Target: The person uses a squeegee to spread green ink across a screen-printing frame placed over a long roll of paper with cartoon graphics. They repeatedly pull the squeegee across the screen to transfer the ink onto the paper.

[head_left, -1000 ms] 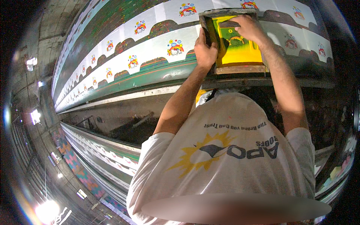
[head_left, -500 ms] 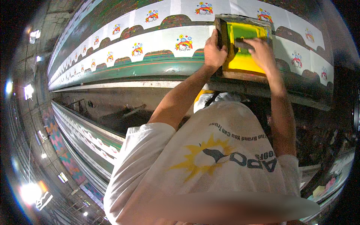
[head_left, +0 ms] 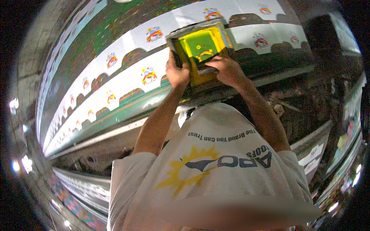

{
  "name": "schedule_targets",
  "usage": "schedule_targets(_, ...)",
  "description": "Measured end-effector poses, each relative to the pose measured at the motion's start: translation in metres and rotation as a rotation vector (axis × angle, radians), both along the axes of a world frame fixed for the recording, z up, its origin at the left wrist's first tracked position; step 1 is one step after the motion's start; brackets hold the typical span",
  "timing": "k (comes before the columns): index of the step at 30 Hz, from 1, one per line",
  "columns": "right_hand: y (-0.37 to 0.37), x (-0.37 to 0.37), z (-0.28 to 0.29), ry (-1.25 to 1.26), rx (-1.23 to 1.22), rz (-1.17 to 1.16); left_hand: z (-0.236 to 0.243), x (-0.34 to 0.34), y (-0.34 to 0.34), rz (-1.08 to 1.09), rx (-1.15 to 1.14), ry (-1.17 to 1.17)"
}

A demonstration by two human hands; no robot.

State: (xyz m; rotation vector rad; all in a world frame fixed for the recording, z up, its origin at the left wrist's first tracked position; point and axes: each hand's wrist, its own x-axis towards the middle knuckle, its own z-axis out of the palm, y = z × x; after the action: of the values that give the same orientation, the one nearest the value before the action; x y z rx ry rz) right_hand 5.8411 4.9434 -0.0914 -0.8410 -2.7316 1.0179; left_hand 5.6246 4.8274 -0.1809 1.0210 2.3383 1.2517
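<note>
A screen-printing frame (head_left: 191,29) with yellow ink inside sits over the white pieces on the long table, skewed in the head view. My left hand (head_left: 178,74) grips its left side, thumb toward me. At the near end of the frame, my right hand (head_left: 230,71) is closed around a dark squeegee (head_left: 205,70), mostly covered by the fingers. Through the green mesh (head_left: 199,43) a small printed motif shows. Left of the frame lies a white cut piece (head_left: 133,82) with a colourful rainbow cartoon print.
Rows of printed white pieces (head_left: 96,65) run along the green table (head_left: 140,101) to the far left and on to the right. A pale rail (head_left: 104,133) edges the table on my side. Another table with white pieces (head_left: 83,188) stands behind at lower left.
The squeegee and my right hand have come from mid-screen to the frame's near end. The whole view has swung, and the frame now appears further left and more slanted. My left hand keeps its grip.
</note>
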Motion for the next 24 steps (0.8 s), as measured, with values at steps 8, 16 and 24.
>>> schedule_targets(8,-0.002,-0.004,-0.001,-0.096,0.025,-0.048,-0.003,0.003,-0.002,0.007,0.087,0.027)
schedule_targets(16,-0.010,0.000,-0.001,-0.067,0.041,-0.069,-0.007,0.005,-0.003,0.017,0.164,-0.091)
schedule_targets(24,-0.006,0.013,0.000,0.044,-0.009,-0.037,0.011,0.008,-0.001,-0.017,0.155,-0.137)
